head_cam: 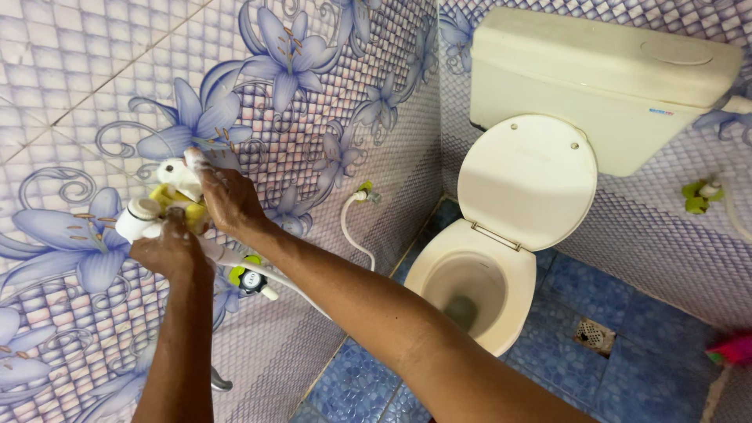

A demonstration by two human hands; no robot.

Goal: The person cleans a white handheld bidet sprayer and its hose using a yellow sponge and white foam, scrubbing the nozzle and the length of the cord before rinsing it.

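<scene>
A white and yellow spray fitting (160, 205) sits against the flowered wall tiles (70, 70), left of the toilet, with both hands on it. The left hand (168, 249) comes from below, its fingers (174, 218) curled tight around the fitting's lower part beside the white round end. The right hand (227, 200) reaches across from the right, fingers (196, 160) bent and pressed on the upper part. A white hose (352, 235) loops from a wall valve (365, 190) nearby. Farther right stands the toilet bowl (470, 286), lid (526, 182) raised against the cistern (595, 78).

Single head view, looking down, close to tiled wall (94, 70), toilet (501, 235) right
</scene>
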